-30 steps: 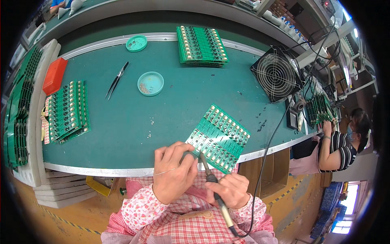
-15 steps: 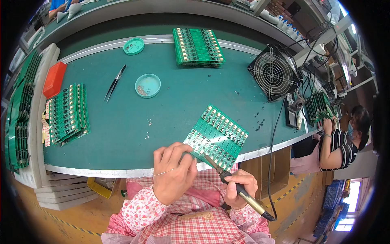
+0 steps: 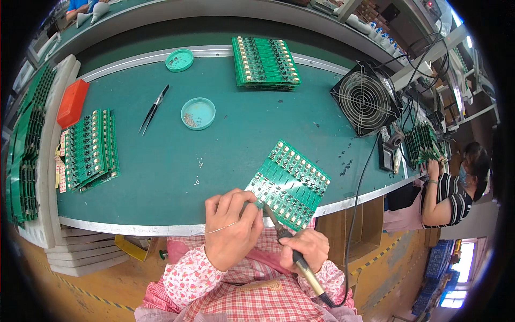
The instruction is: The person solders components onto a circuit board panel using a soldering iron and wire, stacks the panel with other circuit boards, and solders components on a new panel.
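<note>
**A:** What are the fingers doing?

**B:** The left hand (image 3: 232, 226) is curled shut, fingertips pinching the near left corner of the green circuit board panel (image 3: 288, 183). A thin solder wire (image 3: 219, 229) runs out from under that hand to the left; where it sits inside the grip is hidden by the knuckles. The right hand (image 3: 304, 249) is closed around the handle of a soldering iron (image 3: 294, 256), held like a pen.

**A:** Can you see the iron's tip?

**B:** Barely. It points up and left toward the panel's near edge, but the exact spot is tucked behind the left fingers, so I cannot tell whether it touches the board.

**A:** And the hands' pose?

**B:** Both sit at the near edge of the green table (image 3: 214, 155), wrists bent inward, close together. The forearms in a pink floral sleeve (image 3: 188, 276) come up from the bottom. The iron's cord runs off lower right.

**A:** Where does the panel lie?

**B:** Tilted, its near corner overhanging the table edge, right of centre.

**A:** Farther out?

**B:** A round teal dish (image 3: 198, 113) and tweezers (image 3: 154, 109) far left of the panel, a board stack (image 3: 90, 149) at left, another stack (image 3: 265, 63) at the far side, a small fan (image 3: 365, 99) right. Another person (image 3: 450, 188) works at far right, partly cut off.
</note>
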The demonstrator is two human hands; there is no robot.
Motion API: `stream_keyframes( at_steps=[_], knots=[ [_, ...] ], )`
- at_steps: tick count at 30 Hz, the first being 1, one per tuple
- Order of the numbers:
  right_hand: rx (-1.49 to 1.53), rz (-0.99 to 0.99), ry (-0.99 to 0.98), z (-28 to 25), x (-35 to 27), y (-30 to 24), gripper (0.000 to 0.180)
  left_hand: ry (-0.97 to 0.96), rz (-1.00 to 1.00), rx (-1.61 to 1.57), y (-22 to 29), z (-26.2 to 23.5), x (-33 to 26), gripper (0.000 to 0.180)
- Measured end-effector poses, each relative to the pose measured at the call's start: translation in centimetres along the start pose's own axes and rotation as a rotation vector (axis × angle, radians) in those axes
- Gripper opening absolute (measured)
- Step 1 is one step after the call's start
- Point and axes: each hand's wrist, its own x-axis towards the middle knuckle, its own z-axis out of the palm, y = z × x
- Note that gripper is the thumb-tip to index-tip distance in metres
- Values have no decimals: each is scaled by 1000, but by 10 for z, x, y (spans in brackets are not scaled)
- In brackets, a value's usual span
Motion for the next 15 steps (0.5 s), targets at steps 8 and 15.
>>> stream_keyframes(
  at_steps=[8,15],
  knots=[
    [34,27,113,6,-10,-1,23,-14,-1,-21,1,-1,0,13],
    [-56,-9,19,4,-4,-3,21,-21,-5,-10,3,0,2,13]
  ],
)
